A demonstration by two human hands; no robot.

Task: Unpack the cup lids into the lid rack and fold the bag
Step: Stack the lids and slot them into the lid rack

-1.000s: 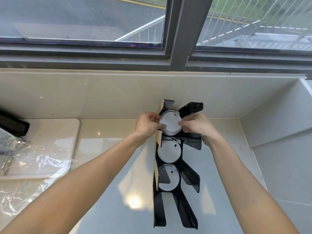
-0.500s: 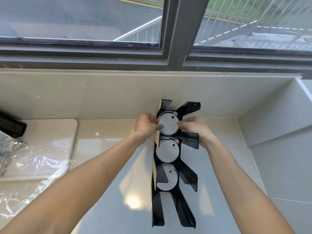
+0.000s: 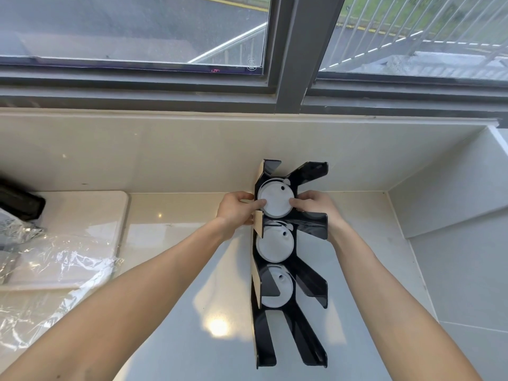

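Counter: we see a pale glossy stone worktop (image 3: 176, 312) running back to a cream tiled wall under a grey-framed window.
Bag: the crumpled clear plastic bag (image 3: 52, 268) lies empty-looking at the far left, partly over a cream rectangular board (image 3: 90, 213), well apart from our hands; it is not yet folded.
Rack: the black acrylic lid rack with slanted fins (image 3: 291, 270) stands on the worktop right of centre, its far end near the wall.
Lower lids: two white round plastic cup lid stacks sit in the middle slot (image 3: 275, 244) and the slot below it (image 3: 277, 287); the nearest slot looks empty.
Top lids: the white round stack of cup lids (image 3: 276, 199) now sits low in the farthest slot, between the fins.
Left hand: our left hand (image 3: 236, 209) presses its thumb on the stack's left edge, fingers curled behind the rack's side.
Right hand: our right hand (image 3: 313, 206) touches the stack's right edge with a fingertip; we judge both hands close lightly on the stack, not tightly.
Change: over the last second the stack has settled slightly deeper and our fingers have slid toward its rim.
Meaning: we judge this stack is nearly seated, so letting go and turning to the bag comes next.
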